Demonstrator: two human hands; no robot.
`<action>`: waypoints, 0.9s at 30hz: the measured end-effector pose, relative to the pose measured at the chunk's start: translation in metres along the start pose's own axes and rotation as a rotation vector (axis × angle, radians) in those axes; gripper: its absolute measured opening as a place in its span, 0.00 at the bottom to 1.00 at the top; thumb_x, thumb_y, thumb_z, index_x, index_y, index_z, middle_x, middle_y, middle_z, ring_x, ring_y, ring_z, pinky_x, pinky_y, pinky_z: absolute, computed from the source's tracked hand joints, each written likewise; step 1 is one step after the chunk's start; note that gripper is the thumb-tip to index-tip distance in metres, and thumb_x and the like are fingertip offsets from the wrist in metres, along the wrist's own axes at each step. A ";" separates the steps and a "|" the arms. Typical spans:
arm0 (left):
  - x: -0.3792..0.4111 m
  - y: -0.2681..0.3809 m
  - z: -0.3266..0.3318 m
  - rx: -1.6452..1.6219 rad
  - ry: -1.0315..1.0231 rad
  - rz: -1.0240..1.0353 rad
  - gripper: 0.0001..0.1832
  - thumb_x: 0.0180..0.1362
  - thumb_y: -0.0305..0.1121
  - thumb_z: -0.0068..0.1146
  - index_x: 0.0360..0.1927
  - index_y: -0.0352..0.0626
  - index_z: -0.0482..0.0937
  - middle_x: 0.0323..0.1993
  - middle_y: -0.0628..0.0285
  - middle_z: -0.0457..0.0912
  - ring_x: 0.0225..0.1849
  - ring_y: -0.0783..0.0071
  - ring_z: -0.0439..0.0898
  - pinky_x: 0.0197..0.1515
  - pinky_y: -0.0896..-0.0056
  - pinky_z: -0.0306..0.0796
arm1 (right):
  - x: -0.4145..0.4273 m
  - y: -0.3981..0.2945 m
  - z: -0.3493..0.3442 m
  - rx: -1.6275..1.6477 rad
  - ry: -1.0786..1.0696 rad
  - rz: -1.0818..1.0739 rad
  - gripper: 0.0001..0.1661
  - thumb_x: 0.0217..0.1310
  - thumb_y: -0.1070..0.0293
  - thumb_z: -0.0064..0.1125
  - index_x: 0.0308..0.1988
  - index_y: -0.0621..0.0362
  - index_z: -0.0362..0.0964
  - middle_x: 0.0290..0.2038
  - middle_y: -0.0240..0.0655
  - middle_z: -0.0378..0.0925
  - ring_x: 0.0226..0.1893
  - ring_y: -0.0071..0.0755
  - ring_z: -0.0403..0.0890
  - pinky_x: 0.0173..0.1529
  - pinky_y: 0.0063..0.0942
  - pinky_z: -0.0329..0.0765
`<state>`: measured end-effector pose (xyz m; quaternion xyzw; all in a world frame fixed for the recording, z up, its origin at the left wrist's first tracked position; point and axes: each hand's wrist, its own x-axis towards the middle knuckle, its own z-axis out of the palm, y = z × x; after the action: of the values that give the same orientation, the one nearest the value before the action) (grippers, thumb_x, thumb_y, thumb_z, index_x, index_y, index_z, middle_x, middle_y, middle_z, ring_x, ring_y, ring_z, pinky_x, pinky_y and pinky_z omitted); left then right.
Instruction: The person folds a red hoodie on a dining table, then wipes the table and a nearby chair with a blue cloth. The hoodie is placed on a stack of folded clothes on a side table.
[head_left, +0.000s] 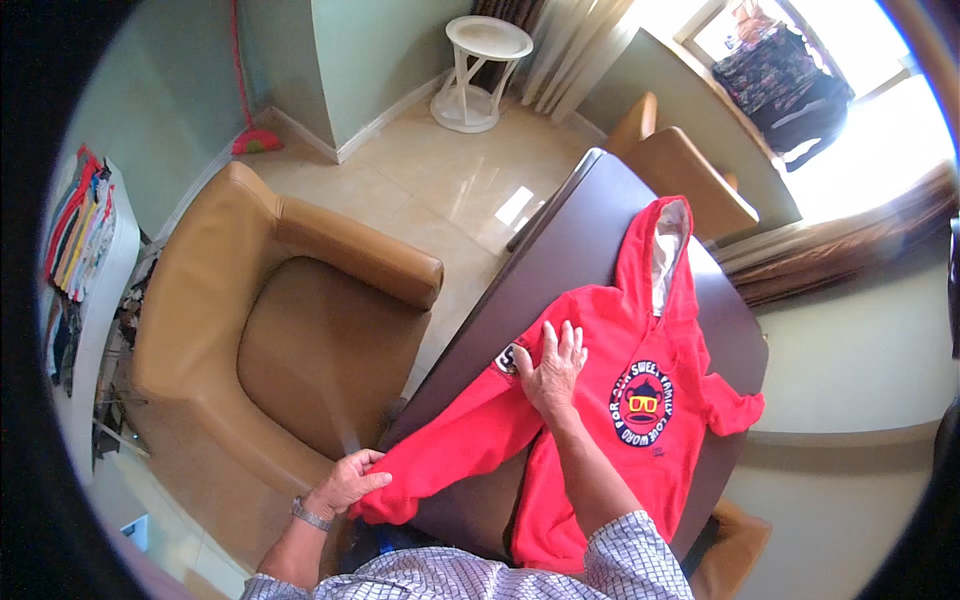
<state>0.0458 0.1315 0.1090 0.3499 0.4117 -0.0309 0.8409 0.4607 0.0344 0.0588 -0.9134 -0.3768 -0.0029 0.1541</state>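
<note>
A red hooded sweatshirt (592, 390) lies front up across a dark table (555, 247), its hood toward the far end and its hem toward me. A round printed patch with a cartoon face marks the chest, and the hood's lining is white. My left hand (349, 480), with a metal watch at the wrist, grips the cuff end of the long sleeve stretched out to the left. Palm down, my right hand (553, 367) rests with fingers spread on the upper part of that sleeve, beside a dark patch. The other sleeve (735, 405) lies bent at the table's right edge.
A tan leather armchair (300, 337) stands close on the left. Stacked folded clothes (79, 232) sit on a white shelf (120, 217) farther left. Beyond the table are another tan chair (682, 180), a white round stand (487, 41) and clothes (780, 82) hanging at the window.
</note>
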 end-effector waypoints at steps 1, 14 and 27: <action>-0.006 -0.002 0.005 -0.056 0.019 0.035 0.24 0.68 0.30 0.72 0.63 0.32 0.78 0.57 0.56 0.86 0.55 0.73 0.85 0.63 0.66 0.80 | -0.003 -0.008 0.004 -0.104 0.013 -0.010 0.49 0.67 0.36 0.66 0.74 0.54 0.65 0.78 0.56 0.59 0.81 0.64 0.53 0.80 0.70 0.50; -0.079 0.005 0.016 0.097 0.195 0.050 0.19 0.72 0.35 0.65 0.60 0.32 0.83 0.53 0.62 0.89 0.52 0.76 0.86 0.60 0.69 0.80 | -0.001 -0.006 0.011 -0.016 0.003 0.088 0.49 0.68 0.32 0.60 0.75 0.52 0.65 0.81 0.54 0.55 0.83 0.62 0.48 0.81 0.73 0.42; -0.042 -0.005 -0.069 0.590 0.394 -0.005 0.14 0.67 0.39 0.73 0.44 0.37 0.87 0.37 0.65 0.89 0.37 0.80 0.84 0.42 0.71 0.80 | -0.010 -0.007 -0.027 0.176 0.150 -0.096 0.44 0.71 0.40 0.64 0.73 0.54 0.67 0.77 0.55 0.61 0.81 0.62 0.56 0.78 0.69 0.55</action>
<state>-0.0301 0.1602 0.1079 0.5758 0.5405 -0.0824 0.6079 0.4511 0.0246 0.0848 -0.8746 -0.4062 -0.0455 0.2609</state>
